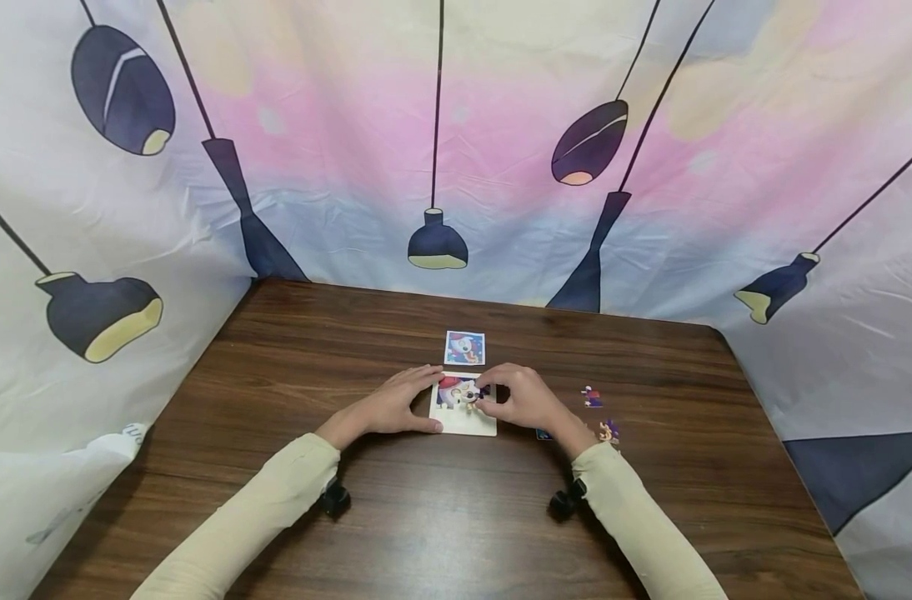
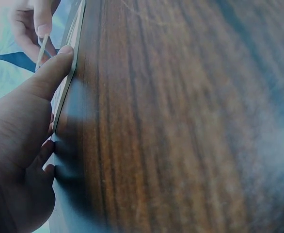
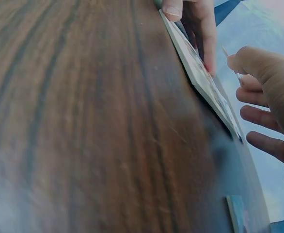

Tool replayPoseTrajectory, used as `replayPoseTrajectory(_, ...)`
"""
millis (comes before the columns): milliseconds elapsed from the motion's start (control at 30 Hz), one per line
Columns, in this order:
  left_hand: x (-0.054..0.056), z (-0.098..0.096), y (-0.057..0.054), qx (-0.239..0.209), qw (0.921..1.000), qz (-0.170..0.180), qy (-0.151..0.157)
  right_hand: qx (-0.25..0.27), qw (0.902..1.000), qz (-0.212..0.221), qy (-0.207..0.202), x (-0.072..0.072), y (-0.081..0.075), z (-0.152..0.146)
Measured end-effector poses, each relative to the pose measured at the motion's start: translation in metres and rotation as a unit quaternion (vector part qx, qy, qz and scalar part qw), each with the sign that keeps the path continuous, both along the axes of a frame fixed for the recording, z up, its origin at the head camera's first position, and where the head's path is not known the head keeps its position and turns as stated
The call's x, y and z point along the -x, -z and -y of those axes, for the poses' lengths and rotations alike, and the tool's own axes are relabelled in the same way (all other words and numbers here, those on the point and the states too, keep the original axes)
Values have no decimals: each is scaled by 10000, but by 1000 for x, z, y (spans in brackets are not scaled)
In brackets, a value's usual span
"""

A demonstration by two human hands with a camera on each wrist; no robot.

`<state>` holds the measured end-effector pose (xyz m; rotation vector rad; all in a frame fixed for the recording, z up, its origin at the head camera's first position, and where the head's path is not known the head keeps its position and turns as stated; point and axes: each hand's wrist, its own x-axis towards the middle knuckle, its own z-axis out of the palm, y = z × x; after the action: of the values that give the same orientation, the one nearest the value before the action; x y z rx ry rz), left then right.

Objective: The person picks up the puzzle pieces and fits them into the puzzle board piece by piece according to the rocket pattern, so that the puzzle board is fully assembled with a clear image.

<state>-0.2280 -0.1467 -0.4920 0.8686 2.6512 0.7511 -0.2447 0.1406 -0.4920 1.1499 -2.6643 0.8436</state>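
In the head view, a pale puzzle board [image 1: 463,423] lies on the table, its upper part filled with a cartoon animal picture. My left hand [image 1: 396,402] rests along the board's left side, thumb at the lower left corner and fairly straight fingers at the upper left. Over the board's right side, my right hand [image 1: 525,398] pinches a small dark puzzle piece [image 1: 482,392] between thumb and forefinger. The right wrist view shows this puzzle piece [image 3: 231,65] tilted on edge above the board [image 3: 200,80], apart from it. Its printed side is hard to make out.
A square picture card [image 1: 464,348] lies just behind the board. Loose pieces sit to the right: a red and purple piece [image 1: 592,397], an orange and purple piece [image 1: 609,431], and a blue piece [image 1: 543,434] partly hidden by the right wrist. A printed curtain [image 1: 351,167] hangs behind the table.
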Motion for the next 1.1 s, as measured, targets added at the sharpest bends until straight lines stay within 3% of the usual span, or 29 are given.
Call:
replayPoseTrajectory(700, 1, -1, 0, -61, 10000, 3, 14, -366, 9986, -386, -76, 1, 11, 14)
replayPoseTrajectory(1100, 0, 0, -1, -69, 10000, 17, 27, -510, 9976, -461, -56, 1, 10, 15)
